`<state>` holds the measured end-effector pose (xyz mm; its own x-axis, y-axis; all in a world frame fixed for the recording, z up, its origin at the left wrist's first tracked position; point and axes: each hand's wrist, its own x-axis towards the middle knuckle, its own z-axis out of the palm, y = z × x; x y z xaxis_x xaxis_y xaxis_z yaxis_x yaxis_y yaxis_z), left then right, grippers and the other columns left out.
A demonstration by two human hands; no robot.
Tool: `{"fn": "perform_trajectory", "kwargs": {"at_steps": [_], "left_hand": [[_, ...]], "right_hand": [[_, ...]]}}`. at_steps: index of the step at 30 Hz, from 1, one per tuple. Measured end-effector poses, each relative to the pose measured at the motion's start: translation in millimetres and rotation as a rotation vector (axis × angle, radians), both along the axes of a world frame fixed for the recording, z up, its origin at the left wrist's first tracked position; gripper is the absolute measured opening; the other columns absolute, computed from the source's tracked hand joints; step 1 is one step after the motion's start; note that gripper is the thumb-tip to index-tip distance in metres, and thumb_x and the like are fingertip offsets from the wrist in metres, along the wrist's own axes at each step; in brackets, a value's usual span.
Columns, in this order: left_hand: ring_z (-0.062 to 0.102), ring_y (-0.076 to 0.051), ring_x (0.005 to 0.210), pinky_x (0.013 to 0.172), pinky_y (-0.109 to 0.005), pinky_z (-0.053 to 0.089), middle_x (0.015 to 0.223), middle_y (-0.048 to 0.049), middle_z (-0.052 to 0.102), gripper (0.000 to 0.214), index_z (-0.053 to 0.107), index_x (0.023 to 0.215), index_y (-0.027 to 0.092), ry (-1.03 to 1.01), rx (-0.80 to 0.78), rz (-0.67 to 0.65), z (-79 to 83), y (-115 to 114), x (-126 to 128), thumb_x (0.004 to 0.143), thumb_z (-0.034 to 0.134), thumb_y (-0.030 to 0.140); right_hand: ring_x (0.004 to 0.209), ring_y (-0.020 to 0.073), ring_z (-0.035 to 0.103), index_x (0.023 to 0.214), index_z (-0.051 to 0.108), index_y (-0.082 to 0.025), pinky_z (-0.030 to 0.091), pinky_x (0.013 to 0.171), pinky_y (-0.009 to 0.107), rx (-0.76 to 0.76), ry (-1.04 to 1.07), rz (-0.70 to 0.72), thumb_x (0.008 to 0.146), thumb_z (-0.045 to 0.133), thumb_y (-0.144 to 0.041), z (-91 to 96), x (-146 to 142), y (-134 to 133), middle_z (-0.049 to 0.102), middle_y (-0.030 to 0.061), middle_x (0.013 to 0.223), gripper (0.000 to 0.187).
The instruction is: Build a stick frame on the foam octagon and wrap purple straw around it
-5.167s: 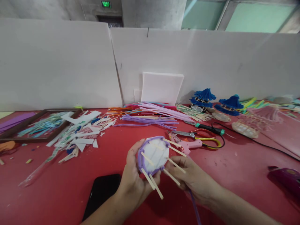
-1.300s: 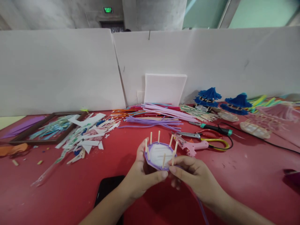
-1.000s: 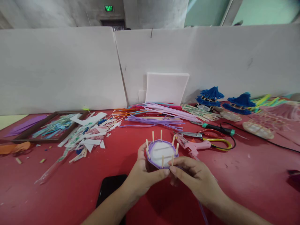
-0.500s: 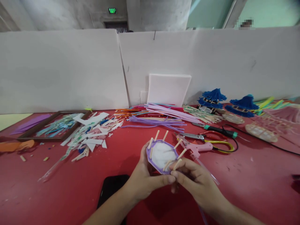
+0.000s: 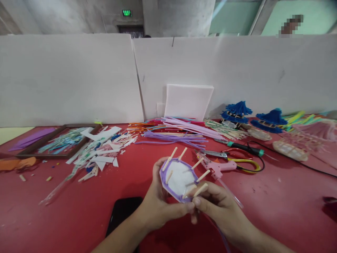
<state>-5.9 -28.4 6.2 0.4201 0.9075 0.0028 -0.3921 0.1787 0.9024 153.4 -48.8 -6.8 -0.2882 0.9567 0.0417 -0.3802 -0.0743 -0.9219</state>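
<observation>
The red desk (image 5: 65, 214) filled most of my view, backed by white partition boards (image 5: 68, 77), and both sat much as they had a second earlier — the camera had only drifted a little. Against the boards leaned a white foam sheet (image 5: 188, 101), with a spread of purple and pink pipe cleaners (image 5: 181, 131) lying in front of it. To the left I saw a heap of white foam scraps (image 5: 98, 151); to the right lay the pink glue gun (image 5: 217, 168), just beyond the hands. A dark phone (image 5: 122, 214) lay flat under the left forearm.

The left hand (image 5: 158, 205) cupped the purple-rimmed foam disc (image 5: 179, 179) from beneath, its grip clamped on the rim with the thumb pressed at the near edge. The right hand (image 5: 221, 207) pinched that same near edge, fingertips closed on the purple pipe cleaner (image 5: 219, 237) that trailed down below the wrist. The disc was held above the desk, near centre — and it had tipped since half a second ago: the wooden sticks (image 5: 200, 176) now leaned further to the right, the white face turned more toward me.
</observation>
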Motion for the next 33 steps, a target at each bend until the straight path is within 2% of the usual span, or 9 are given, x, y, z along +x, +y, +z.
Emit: {"fn": "perform_trajectory", "kwargs": {"at_steps": [4, 7, 10, 16, 25, 29, 33], "left_hand": [[0.063, -0.013, 0.076, 0.067, -0.024, 0.054, 0.097, 0.0004, 0.062, 0.086, 0.027, 0.123, 0.032, -0.010, 0.034, 0.054, -1.2, 0.0, -0.1, 0.059, 0.078, 0.007], [0.064, -0.014, 0.082, 0.072, -0.023, 0.053, 0.101, -0.0009, 0.062, 0.084, 0.032, 0.125, 0.032, -0.028, 0.032, 0.090, -1.2, 0.0, 0.1, 0.058, 0.079, 0.008], [0.064, -0.017, 0.089, 0.076, -0.025, 0.052, 0.108, -0.0025, 0.062, 0.086, 0.035, 0.128, 0.033, -0.030, 0.013, 0.092, -1.8, 0.5, -0.2, 0.058, 0.079, 0.008], [0.061, -0.018, 0.100, 0.085, -0.027, 0.049, 0.119, -0.0031, 0.058, 0.091, 0.029, 0.134, 0.036, 0.033, 0.045, 0.039, -6.5, 5.9, -2.2, 0.061, 0.078, 0.009], [0.059, -0.020, 0.108, 0.094, -0.034, 0.045, 0.125, -0.0086, 0.056, 0.095, 0.013, 0.135, 0.031, -0.018, 0.019, 0.019, -7.5, 6.8, 1.1, 0.065, 0.073, 0.008], [0.059, -0.022, 0.108, 0.093, -0.035, 0.045, 0.125, -0.0114, 0.055, 0.088, 0.016, 0.131, 0.028, 0.010, 0.008, 0.010, -8.0, 7.1, 0.1, 0.067, 0.074, 0.011], [0.059, -0.020, 0.109, 0.094, -0.033, 0.045, 0.124, -0.0088, 0.056, 0.085, 0.018, 0.131, 0.028, 0.036, 0.021, 0.001, -5.7, 7.7, 0.4, 0.068, 0.073, 0.012]], "right_hand": [[0.055, 0.0078, 0.064, 0.080, 0.068, -0.020, 0.052, 0.056, 0.017, 0.049, -0.052, -0.014, 0.079, 0.067, -0.022, 0.5, 1.5, -2.0, 0.067, -0.0018, 0.065, 0.002], [0.053, 0.0072, 0.062, 0.082, 0.069, -0.020, 0.051, 0.053, 0.016, 0.106, -0.143, -0.104, 0.077, 0.068, -0.020, 2.1, 3.5, -3.0, 0.067, -0.0016, 0.062, 0.005], [0.048, 0.0075, 0.059, 0.074, 0.068, -0.020, 0.049, 0.047, 0.015, 0.174, -0.259, -0.203, 0.073, 0.070, -0.019, 4.5, 5.1, -3.0, 0.066, -0.0013, 0.060, 0.002], [0.054, 0.0112, 0.062, 0.077, 0.070, -0.019, 0.050, 0.049, 0.017, 0.331, -0.508, -0.338, 0.073, 0.066, -0.018, 5.9, 6.3, -2.3, 0.069, 0.0019, 0.064, 0.005], [0.063, 0.0120, 0.066, 0.077, 0.068, -0.020, 0.053, 0.059, 0.016, 0.369, -0.609, -0.367, 0.075, 0.061, -0.016, 3.9, 5.6, -1.0, 0.071, 0.0010, 0.071, 0.008], [0.062, 0.0125, 0.066, 0.076, 0.069, -0.020, 0.053, 0.058, 0.017, 0.349, -0.610, -0.365, 0.074, 0.061, -0.016, 3.2, 4.9, 0.1, 0.071, 0.0012, 0.070, 0.009], [0.061, 0.0130, 0.066, 0.076, 0.069, -0.019, 0.053, 0.057, 0.017, 0.304, -0.589, -0.367, 0.074, 0.062, -0.019, 3.1, 4.3, -1.2, 0.071, 0.0018, 0.069, 0.007]]}}
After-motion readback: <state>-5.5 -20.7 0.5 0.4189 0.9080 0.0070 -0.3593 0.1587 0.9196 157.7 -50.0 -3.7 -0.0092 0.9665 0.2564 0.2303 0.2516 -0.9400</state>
